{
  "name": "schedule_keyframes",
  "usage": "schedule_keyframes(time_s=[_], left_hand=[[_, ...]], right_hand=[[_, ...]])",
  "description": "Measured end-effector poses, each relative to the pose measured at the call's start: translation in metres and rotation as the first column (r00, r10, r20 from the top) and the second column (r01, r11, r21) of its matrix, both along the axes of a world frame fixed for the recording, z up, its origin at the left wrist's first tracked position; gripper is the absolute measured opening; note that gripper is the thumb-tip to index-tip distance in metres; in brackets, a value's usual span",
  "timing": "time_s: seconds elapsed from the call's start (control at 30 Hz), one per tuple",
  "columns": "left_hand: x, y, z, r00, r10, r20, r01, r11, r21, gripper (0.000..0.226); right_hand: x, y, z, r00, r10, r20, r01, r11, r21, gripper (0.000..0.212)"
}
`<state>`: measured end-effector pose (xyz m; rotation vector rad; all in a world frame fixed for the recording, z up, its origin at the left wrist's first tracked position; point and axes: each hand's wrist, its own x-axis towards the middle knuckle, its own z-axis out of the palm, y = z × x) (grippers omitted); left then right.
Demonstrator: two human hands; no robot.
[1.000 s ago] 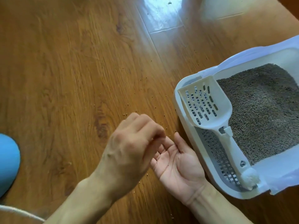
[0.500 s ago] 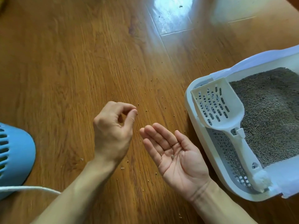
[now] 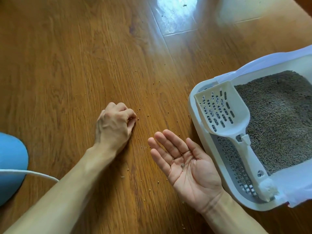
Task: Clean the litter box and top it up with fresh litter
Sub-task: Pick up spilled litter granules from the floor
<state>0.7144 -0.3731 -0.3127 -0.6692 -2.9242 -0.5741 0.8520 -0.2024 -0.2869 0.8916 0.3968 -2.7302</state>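
Observation:
A white litter box with grey litter stands on the wooden floor at the right. Across its grey perforated ledge lies a white slotted scoop. Stray litter grains dot the floor left of the box. My left hand is down on the floor, fingers curled, fingertips pinched on a grain. Beside the box, my right hand is held palm up and flat, with a few collected grains lying in the palm.
A blue rounded object with a white cord sits at the left edge. A white liner bag wraps the box's rim. Glare falls on the floor at the top.
My left hand left the right palm, moved left and forward, and came down onto the floor among the grains. The right hand stayed palm up with grains in it.

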Motion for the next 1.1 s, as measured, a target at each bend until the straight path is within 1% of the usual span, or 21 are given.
schedule_keyframes(time_s=[0.1, 0.17, 0.4, 0.47, 0.6, 0.73, 0.83, 0.9, 1.03, 1.1], left_hand=[[-0.002, -0.001, 0.0, 0.997, -0.06, -0.038, 0.058, 0.997, -0.044, 0.005], [-0.004, -0.001, -0.001, 0.997, -0.069, -0.045, 0.066, 0.996, -0.063, 0.007], [-0.004, -0.004, -0.005, 1.0, -0.03, -0.006, 0.03, 0.999, 0.013, 0.008], [-0.004, -0.003, -0.005, 0.999, -0.052, -0.011, 0.052, 0.999, 0.004, 0.007], [-0.008, 0.0, -0.005, 0.995, -0.095, -0.038, 0.092, 0.994, -0.065, 0.01], [-0.008, -0.001, -0.006, 0.996, -0.077, -0.045, 0.077, 0.997, -0.012, 0.009], [-0.007, 0.001, -0.007, 0.996, -0.084, -0.033, 0.084, 0.996, -0.005, 0.009], [-0.007, 0.003, -0.008, 0.994, -0.102, -0.035, 0.101, 0.994, -0.026, 0.008], [-0.008, 0.006, -0.011, 0.981, -0.174, -0.086, 0.16, 0.975, -0.151, 0.011], [-0.009, 0.007, -0.013, 0.985, -0.157, -0.074, 0.142, 0.975, -0.169, 0.012]], right_hand=[[0.0, 0.0, -0.001, 1.0, 0.0, 0.004, 0.0, 1.0, -0.014, 0.054], [0.0, 0.0, -0.001, 1.0, -0.002, -0.012, 0.002, 1.0, -0.019, 0.053], [0.002, 0.004, -0.003, 1.0, -0.014, -0.005, 0.014, 0.999, -0.029, 0.054], [0.004, 0.004, -0.003, 1.0, -0.015, 0.0, 0.015, 1.0, -0.024, 0.053], [0.005, 0.004, -0.003, 1.0, -0.023, 0.008, 0.023, 0.999, -0.027, 0.053], [0.005, 0.005, -0.002, 1.0, -0.023, 0.007, 0.023, 0.999, -0.028, 0.053], [0.005, 0.005, -0.002, 1.0, -0.028, 0.013, 0.029, 0.999, -0.031, 0.052], [0.006, 0.004, -0.003, 1.0, -0.024, 0.01, 0.025, 0.999, -0.038, 0.053], [0.006, 0.005, -0.002, 1.0, -0.021, 0.02, 0.022, 0.999, -0.029, 0.052], [0.005, 0.006, -0.001, 1.0, -0.028, 0.013, 0.028, 0.999, -0.033, 0.051]])
